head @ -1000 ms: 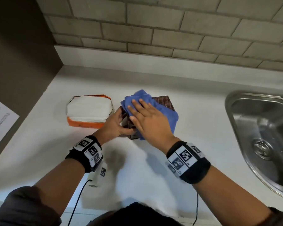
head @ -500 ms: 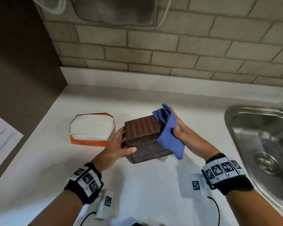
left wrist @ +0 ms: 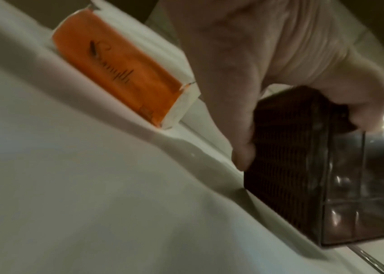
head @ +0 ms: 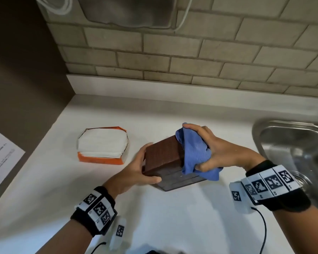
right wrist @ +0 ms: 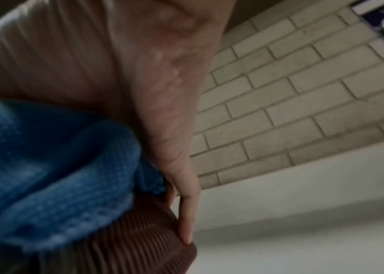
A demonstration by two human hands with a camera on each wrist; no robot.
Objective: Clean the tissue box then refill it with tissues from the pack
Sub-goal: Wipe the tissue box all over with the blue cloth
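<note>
A dark brown ribbed tissue box stands tilted on the white counter, its smoky clear face toward me. My left hand grips its left side, thumb along the lower front edge. My right hand holds a blue cloth against the box's right side, fingers curled over the top corner; the cloth fills the right wrist view above the ribbed box. An open orange pack of white tissues lies to the left, also the pack in the left wrist view.
A steel sink is sunk into the counter at the right. A brick-tiled wall runs along the back. A dark panel with a printed sheet of paper bounds the left side.
The right hand carried the cloth from the box's top to its right side. The box has been tipped and turned by the left hand. The camera view tilted upward.
</note>
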